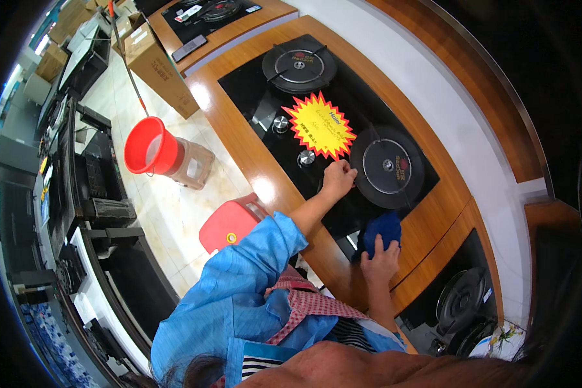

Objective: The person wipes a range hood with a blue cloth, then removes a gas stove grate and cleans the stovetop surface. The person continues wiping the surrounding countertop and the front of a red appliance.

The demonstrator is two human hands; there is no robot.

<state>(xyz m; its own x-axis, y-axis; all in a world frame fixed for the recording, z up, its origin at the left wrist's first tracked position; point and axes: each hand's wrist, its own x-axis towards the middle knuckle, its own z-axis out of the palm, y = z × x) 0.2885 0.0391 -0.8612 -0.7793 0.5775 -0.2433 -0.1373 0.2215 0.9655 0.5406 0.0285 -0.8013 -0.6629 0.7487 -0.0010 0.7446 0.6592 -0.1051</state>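
Before me a black glass gas hob (pixel 252 97) is set in a wooden counter (pixel 237 150). Two round black burners lie on it, one at the far end (pixel 299 65) and one nearer (pixel 388 167), with two metal knobs (pixel 307 157) along its left side. My left hand (pixel 339 179) pinches the lower tip of a yellow and red starburst price card (pixel 320 126), beside the nearer burner. My right hand (pixel 380 259) presses a dark blue cloth (pixel 383 233) onto the hob's near edge.
On the tiled floor to the left are a red plastic stool (pixel 230 223), a red bucket (pixel 150 148) and a cardboard box (pixel 160 68). A phone (pixel 189 47) rests by another hob (pixel 211 17) at the top. A further hob (pixel 456 296) is at lower right.
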